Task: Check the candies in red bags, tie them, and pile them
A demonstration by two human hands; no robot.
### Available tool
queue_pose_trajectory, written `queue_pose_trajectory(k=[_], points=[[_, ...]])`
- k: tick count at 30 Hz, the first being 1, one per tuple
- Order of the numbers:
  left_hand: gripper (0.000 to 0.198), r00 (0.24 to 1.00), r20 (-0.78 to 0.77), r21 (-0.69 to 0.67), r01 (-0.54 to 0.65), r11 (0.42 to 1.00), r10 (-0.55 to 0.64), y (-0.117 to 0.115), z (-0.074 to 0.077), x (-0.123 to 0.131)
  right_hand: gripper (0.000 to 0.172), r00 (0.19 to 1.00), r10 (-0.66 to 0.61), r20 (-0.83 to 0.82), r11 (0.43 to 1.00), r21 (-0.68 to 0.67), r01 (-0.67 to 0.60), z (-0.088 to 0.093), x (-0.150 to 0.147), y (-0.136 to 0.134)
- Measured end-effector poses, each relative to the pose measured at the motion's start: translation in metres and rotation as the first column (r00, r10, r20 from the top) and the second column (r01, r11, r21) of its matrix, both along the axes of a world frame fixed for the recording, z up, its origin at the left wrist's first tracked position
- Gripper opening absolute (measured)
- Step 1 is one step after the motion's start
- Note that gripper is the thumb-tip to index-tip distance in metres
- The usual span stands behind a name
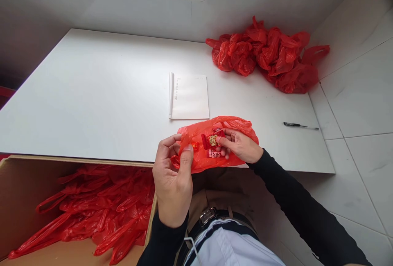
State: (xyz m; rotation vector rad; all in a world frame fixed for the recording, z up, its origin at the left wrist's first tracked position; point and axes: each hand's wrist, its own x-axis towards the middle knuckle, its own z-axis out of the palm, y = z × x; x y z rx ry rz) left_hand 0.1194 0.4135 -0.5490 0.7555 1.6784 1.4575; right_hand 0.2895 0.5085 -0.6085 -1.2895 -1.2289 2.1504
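A red plastic bag (202, 162) lies spread at the table's front edge, with its mouth towards me. My left hand (175, 172) grips the bag's left rim between thumb and fingers. Inside the bag, my right hand (238, 144) pinches a red wrapped candy (209, 140) with a yellowish picture on it. Below that one, another candy in a red and pink wrapper (214, 154) rests on the plastic. A further small red and yellow wrapper (194, 146) shows close to my left thumb. The fingertips of my right hand are partly hidden by the candy.
An open notebook (190, 98) lies on the white table (92, 94) behind the bag. Tied red bags (264, 53) are heaped at the back right. A black pen (299, 126) lies near the right edge. A cardboard box (27, 200) with several red bags stands at the front left.
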Motion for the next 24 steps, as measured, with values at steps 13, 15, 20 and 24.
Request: queue_pose_trajectory(k=[13,15,20,24], points=[[0.021,1.000,-0.004,-0.007,-0.006,1.000,0.006,-0.002,0.002,0.001,0.033,0.999,-0.046,0.001,0.999,-0.015,0.046,-0.002,0.001,0.002],[0.021,1.000,-0.009,0.002,-0.013,1.000,0.013,-0.003,0.003,0.001,0.033,0.999,-0.050,0.002,0.999,0.017,0.050,-0.001,0.000,0.000],[0.020,0.999,-0.019,0.009,-0.045,0.999,0.045,-0.006,0.006,0.003,0.057,0.992,0.095,0.084,0.940,0.320,-0.117,0.010,-0.001,-0.014],[0.019,0.998,-0.024,0.019,-0.049,0.999,0.050,-0.009,0.006,0.004,0.029,0.802,0.151,0.577,0.696,0.514,-0.501,0.018,0.006,-0.026]])
